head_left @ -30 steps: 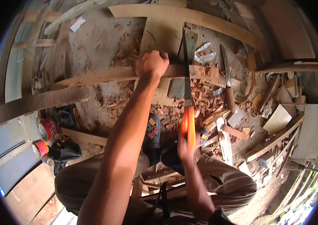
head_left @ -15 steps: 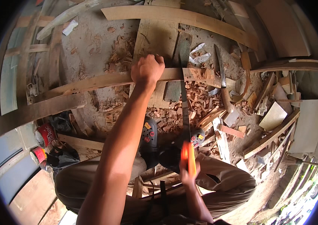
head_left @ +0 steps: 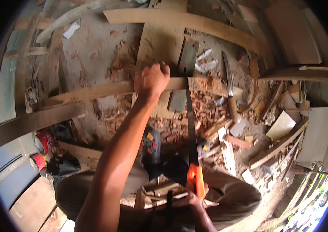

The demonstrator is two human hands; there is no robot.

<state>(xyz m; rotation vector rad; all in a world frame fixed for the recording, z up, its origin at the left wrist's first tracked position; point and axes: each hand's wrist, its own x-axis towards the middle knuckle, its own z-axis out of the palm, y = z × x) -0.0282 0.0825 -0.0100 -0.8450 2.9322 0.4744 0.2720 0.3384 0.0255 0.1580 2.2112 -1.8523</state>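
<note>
My right hand (head_left: 197, 192) is wrapped round the orange handle of a handsaw (head_left: 191, 133), low in front of my lap. Its long dark blade runs away from me and crosses a wooden strip (head_left: 109, 89) near the strip's right end. Left of the blade, my left hand (head_left: 151, 80) is closed over that strip in a fist, gripping it. Under the strip lie a wide light board (head_left: 160, 42) and a narrower grey-green board (head_left: 187, 56). How deep the blade sits in the wood is hard to see.
Reddish wood chips (head_left: 179, 127) cover the floor around my clogs (head_left: 151, 145). A large knife with a wooden handle (head_left: 229, 85) lies to the right. Farther off rests a curved plank (head_left: 187, 18). Red cans (head_left: 44, 142) stand at left, and offcuts (head_left: 282, 124) are heaped at right.
My right hand has drawn the saw back toward my body, so less blade extends past the strip. The left hand keeps its grip on the wood. The view has shifted slightly.
</note>
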